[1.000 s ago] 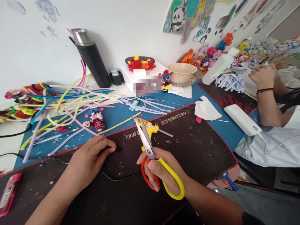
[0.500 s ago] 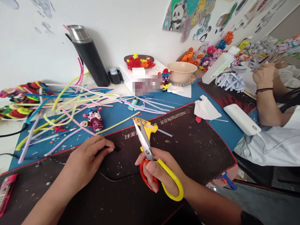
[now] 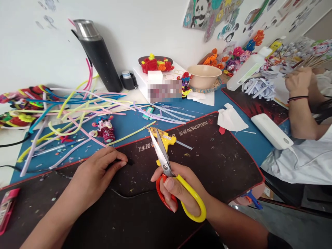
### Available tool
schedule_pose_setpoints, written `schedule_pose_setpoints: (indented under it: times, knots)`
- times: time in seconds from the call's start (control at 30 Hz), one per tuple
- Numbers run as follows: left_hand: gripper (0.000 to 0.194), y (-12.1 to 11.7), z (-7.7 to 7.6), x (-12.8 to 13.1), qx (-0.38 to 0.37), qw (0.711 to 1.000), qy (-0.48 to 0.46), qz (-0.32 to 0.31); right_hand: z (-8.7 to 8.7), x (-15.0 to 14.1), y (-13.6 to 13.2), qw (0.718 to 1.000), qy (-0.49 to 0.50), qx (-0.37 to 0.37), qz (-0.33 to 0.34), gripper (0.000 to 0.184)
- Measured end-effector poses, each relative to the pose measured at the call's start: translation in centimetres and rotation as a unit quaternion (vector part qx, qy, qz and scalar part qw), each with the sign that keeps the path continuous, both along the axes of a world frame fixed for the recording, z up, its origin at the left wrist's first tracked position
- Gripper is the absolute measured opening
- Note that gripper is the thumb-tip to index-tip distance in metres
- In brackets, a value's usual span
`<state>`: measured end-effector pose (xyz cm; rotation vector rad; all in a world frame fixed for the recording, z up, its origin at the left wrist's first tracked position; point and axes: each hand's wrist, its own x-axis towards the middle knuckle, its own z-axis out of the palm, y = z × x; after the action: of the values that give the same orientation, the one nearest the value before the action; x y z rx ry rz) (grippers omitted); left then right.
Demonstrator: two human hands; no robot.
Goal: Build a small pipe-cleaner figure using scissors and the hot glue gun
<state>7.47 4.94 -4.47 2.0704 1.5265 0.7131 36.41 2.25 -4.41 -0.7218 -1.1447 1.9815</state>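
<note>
My right hand (image 3: 178, 188) is wrapped round the handles of a pair of scissors (image 3: 163, 157), one loop red and the other yellow. The steel blades stand slightly apart and point up and away from me. Behind them a yellow hot glue gun (image 3: 166, 139) lies on the dark mat, with a clear glue stick (image 3: 184, 144) poking from its back. My left hand (image 3: 100, 169) rests over the mat, thumb and forefinger pinched together. A small black bit (image 3: 130, 162) shows at the fingertips; its kind is hard to make out against the mat.
Pipe cleaners (image 3: 70, 107) sprawl across the back left, near a small figure (image 3: 105, 130) with a glittery red body. A black thermos (image 3: 100, 57) stands behind. A beige bowl (image 3: 204, 77) and a white tissue (image 3: 230, 119) lie further right. A co-worker's hand (image 3: 299, 83) is at the far right.
The view has shifted slightly, so most things sit a little differently in the picture. Both hands keep their hold, and the scissors remain slightly apart at the blades.
</note>
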Motion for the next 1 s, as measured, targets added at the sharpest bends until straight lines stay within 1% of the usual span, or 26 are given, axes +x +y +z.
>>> schedule_pose_setpoints:
  times: [0.13, 0.4, 0.6, 1.0]
  knots:
    - [0.028, 0.01, -0.04, -0.06, -0.005, 1.0, -0.002, 0.001, 0.04, 0.0, 0.02, 1.0, -0.004, 0.0, -0.001, 0.039]
    - [0.033, -0.04, 0.01, -0.09, -0.011, 1.0, 0.001, 0.011, 0.32, -0.08, -0.06, 1.0, -0.021, -0.005, -0.008, 0.045]
    - [0.027, -0.26, -0.16, -0.4, -0.025, 1.0, 0.002, 0.002, 0.52, -0.07, -0.11, 1.0, -0.023, -0.011, -0.009, 0.043]
    - [0.024, -0.2, 0.0, -0.3, -0.012, 1.0, 0.011, -0.004, 0.49, -0.04, -0.1, 1.0, -0.026, -0.007, -0.006, 0.045]
